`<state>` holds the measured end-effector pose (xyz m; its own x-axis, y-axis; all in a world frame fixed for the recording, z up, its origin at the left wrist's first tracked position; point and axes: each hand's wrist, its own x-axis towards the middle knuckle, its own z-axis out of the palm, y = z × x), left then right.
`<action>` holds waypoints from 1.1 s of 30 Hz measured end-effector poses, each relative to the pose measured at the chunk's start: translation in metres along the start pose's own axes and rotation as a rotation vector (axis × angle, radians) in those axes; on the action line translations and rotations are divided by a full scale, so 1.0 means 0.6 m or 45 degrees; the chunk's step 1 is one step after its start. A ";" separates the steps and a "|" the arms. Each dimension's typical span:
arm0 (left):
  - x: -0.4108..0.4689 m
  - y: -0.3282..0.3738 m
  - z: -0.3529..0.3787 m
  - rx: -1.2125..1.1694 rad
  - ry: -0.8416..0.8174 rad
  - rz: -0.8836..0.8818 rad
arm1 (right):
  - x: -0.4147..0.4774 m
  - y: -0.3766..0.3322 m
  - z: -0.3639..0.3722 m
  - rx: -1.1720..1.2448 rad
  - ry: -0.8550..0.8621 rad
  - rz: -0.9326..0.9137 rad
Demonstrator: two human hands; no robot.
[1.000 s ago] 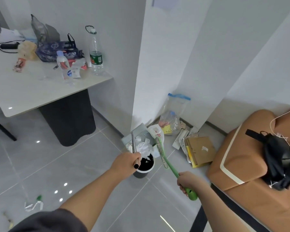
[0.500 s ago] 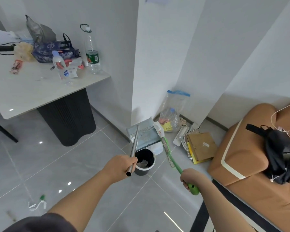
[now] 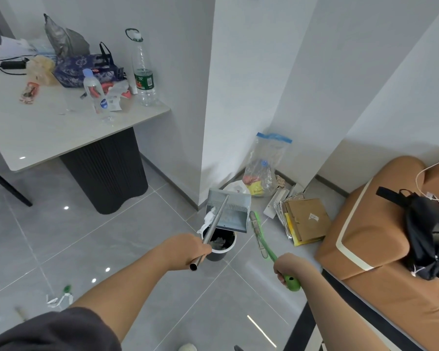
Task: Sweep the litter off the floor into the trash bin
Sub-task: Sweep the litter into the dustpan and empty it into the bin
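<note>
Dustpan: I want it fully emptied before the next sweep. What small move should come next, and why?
Probably flick the brush in the right hand across the left edge of the dustpan. The left hand holds the pan tilted over the trash bin, yet a white tissue hangs at that edge near the bin's rim, not inside.

Arms forward; left hand (image 3: 185, 252) grips metal pole (image 3: 217, 219), right hand (image 3: 288, 266) grips green brush (image 3: 260, 234) (fingers curled).
</note>
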<state>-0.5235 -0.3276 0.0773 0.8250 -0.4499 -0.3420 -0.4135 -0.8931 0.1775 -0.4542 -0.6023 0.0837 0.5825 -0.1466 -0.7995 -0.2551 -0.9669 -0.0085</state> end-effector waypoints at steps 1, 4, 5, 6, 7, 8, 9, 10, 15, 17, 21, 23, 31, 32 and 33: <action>0.003 0.003 -0.005 0.012 -0.005 0.006 | 0.001 0.002 -0.001 0.029 -0.009 0.002; 0.010 0.014 -0.008 0.045 -0.016 0.004 | 0.006 0.010 -0.002 0.076 -0.037 0.025; 0.012 0.016 -0.007 0.049 -0.008 0.004 | 0.008 0.013 -0.002 0.080 -0.043 0.029; 0.013 0.018 -0.008 0.031 0.010 0.008 | 0.008 0.015 -0.002 0.077 -0.051 0.027; 0.014 0.016 -0.007 -0.009 0.040 0.010 | 0.010 0.017 -0.003 0.072 -0.060 0.028; 0.015 0.013 -0.008 -0.064 0.081 0.002 | 0.012 0.019 -0.004 0.073 -0.060 0.031; 0.015 0.009 -0.009 -0.130 0.133 -0.015 | 0.014 0.020 -0.005 0.086 -0.053 0.031; 0.013 0.005 -0.011 -0.200 0.193 -0.040 | 0.015 0.022 -0.006 0.098 -0.045 0.034; -0.011 -0.012 -0.013 -0.571 0.576 -0.257 | 0.019 0.019 -0.010 0.079 0.018 0.014; -0.027 -0.019 -0.009 -0.747 0.680 -0.380 | 0.020 0.007 -0.012 0.063 0.021 0.001; -0.055 -0.025 -0.005 -1.077 0.905 -0.654 | 0.013 -0.035 -0.013 0.041 0.045 -0.066; -0.081 -0.029 -0.002 -1.155 1.018 -0.798 | 0.001 -0.069 -0.008 0.079 0.057 -0.121; -0.223 -0.046 0.038 -1.246 1.224 -1.303 | -0.062 -0.208 0.046 0.058 0.003 -0.404; -0.248 -0.051 0.048 -1.264 1.236 -1.376 | -0.073 -0.230 0.061 0.020 -0.016 -0.438; -0.271 -0.054 0.057 -1.288 1.257 -1.439 | -0.081 -0.250 0.078 -0.011 -0.040 -0.475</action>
<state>-0.6576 -0.2253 0.0956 0.5679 0.8120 -0.1349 0.5068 -0.2158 0.8346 -0.4801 -0.4404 0.0958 0.6104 0.2222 -0.7603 -0.0234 -0.9544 -0.2977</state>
